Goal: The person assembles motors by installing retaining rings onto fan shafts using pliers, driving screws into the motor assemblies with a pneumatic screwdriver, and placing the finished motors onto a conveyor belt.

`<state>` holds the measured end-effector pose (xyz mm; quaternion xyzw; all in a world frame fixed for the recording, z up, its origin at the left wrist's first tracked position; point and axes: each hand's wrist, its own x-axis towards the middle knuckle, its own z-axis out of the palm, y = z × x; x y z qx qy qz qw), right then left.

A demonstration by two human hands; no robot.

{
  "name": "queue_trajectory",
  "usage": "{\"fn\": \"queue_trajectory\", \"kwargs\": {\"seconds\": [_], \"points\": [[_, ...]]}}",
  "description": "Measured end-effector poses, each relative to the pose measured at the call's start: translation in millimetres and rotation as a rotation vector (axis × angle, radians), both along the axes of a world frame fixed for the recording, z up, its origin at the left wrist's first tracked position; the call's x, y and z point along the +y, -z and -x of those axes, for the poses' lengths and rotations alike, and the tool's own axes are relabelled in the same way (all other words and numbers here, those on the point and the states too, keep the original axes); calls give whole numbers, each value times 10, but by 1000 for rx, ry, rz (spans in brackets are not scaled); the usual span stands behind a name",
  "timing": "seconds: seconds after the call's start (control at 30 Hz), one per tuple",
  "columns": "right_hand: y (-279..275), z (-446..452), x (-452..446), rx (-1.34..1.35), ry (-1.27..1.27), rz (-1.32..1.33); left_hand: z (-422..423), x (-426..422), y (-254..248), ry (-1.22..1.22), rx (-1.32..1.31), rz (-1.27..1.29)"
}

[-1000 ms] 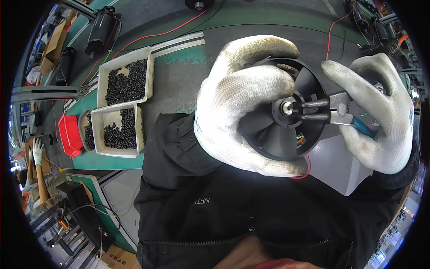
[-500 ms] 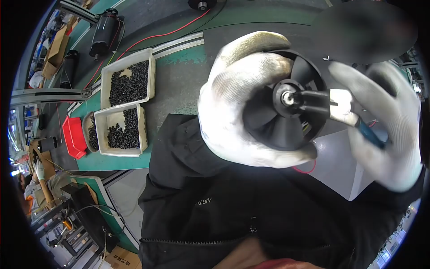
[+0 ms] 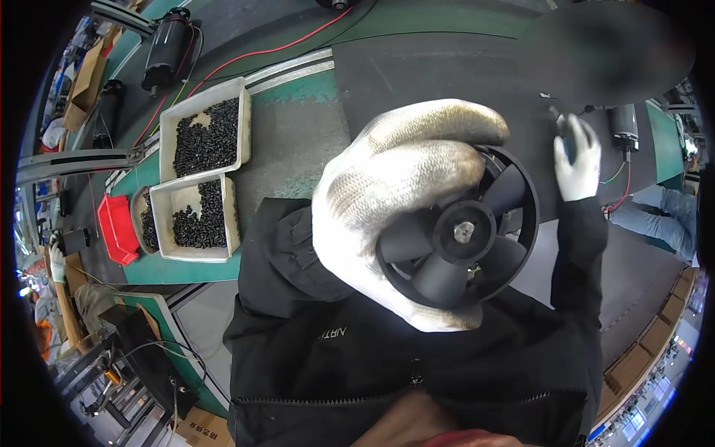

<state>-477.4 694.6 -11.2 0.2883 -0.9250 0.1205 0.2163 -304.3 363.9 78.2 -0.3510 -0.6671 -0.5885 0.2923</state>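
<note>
The left hand [image 3: 365, 201] clasps the fan [image 3: 441, 284] by its rim, presumably keeping the hub [image 3: 463, 232] accessible; the right hand's [image 3: 581, 170] grasp cannot be determined.

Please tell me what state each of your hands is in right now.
Left hand: closed around the side of the black fan.
Right hand: fingers spread; whether it grips the blurred dark object beside it cannot be told.

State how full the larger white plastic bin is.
Partly full: the larger white plastic bin holds many small black parts, with bare floor showing.
</note>
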Motion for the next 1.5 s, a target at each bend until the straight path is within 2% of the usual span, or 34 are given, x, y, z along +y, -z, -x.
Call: {"fn": "queue_trajectory", "kwargs": {"seconds": [0.07, 0.1, 0.2, 0.23, 0.37, 0.4, 0.43, 0.47, 0.5, 0.53, 0.57, 0.6, 0.63, 0.67, 0.73, 0.8, 0.83, 0.87, 0.9, 0.93, 0.97, 1.0, 1.03, 1.07, 1.1, 1.13, 1.17, 1.2, 1.23, 1.33, 1.4, 1.43, 1.47, 1.5], "points": [[201, -140, 142, -34, 48, 41, 19, -13, 25, -7, -2, -26], [55, -329, 9, 68, 51, 9, 29, -18, 33, -11, -8, -45], [-449, -954, -677, -319, -300, 412, 139, 57, -22, -121, -29, -65], [-509, -937, -815, -437, -281, 440, 199, 88, -43, -175, -33, -59], [-513, -812, -1378, -933, -298, 511, 397, 389, -239, -691, -105, 84], [-517, -761, -1473, -1070, -312, 505, 353, 395, -115, -734, -193, 72], [-543, -694, -1531, -1022, -352, 778, 311, 402, 6, -774, -282, 61], [-516, -459, -1548, -1054, -405, 956, 213, 425, 251, -712, -530, -75], [-485, -219, -1568, -1082, -467, 1131, 64, 351, 394, -524, -733, 5], [-704, -20, -1630, -1133, -446, 1166, -135, 263, 534, -314, -946, 90], [-874, 223, -1719, -1172, -393, 1179, -281, 249, 653, -29, -1140, -167], [-992, 598, -1742, -1294, -307, 1083, -432, 243, 747, 267, -1310, -432], [-811, 1241, -1661, -1387, -391, 951, -566, 222, 818, 372, -1308, -514], [-830, 1610, -1814, -1131, -166, 961, -672, 202, 871, 469, -1288, -599], [-786, 2494, -1925, -787, 137, 550, -877, 198, 976, 429, -1212, -689], [-507, 3262, -1867, -525, 21, 171, -1102, 24, 799, 384, -1183, -713], [-365, 3532, -1867, -435, -53, 143, -1219, -33, 817, 312, -1134, -703], [-30, 4250, -1784, -423, 165, -139, -1347, -80, 787, 232, -1096, -737], [222, 4805, -1704, -199, 202, -118, -1449, -104, 783, 143, -1085, -818], [21, 4475, -1964, -141, 43, 17, -1497, -122, 774, 74, -1091, -881], [-499, 3218, -2413, -23, 82, 6, -1420, -153, 664, -32, -1106, -833], [-609, 2560, -2678, -195, -143, 269, -1260, -167, 606, -180, -1171, -626], [-755, 1904, -2914, -300, -255, 247, -1009, -206, 508, -521, -1008, -122], [-856, 1351, -3101, -759, -478, 259, -758, -154, 566, -833, -828, 125], [-754, 1090, -3243, -933, -494, 171, -480, -230, 505, -990, -740, 312], [-619, 932, -3297, -1103, -510, 90, -201, -270, 546, -1131, -686, 372], [-501, 901, -3362, -1068, -497, 143, 15, -359, 620, -1212, -709, 454], [-401, 921, -3468, -1027, -493, 187, 220, -376, 799, -1456, -618, 607], [-347, 937, -3549, -1111, -395, 239, 418, -487, 845, -1496, -632, 655], [-141, 1002, -3716, 150, -753, -249, 752, -822, 956, -1648, -555, 635], [-151, 779, -3856, 202, -676, -274, 868, -984, 1157, -1565, -589, 646], [-215, 663, -3971, 12, -546, -211, 887, -1037, 1179, -1619, -488, 688], [-272, 594, -4072, -177, -424, -146, 873, -1036, 1205, -1545, -524, 682], [-265, 623, -4143, -275, -418, -137, 869, -1032, 1137, -1476, -553, 674]]}}
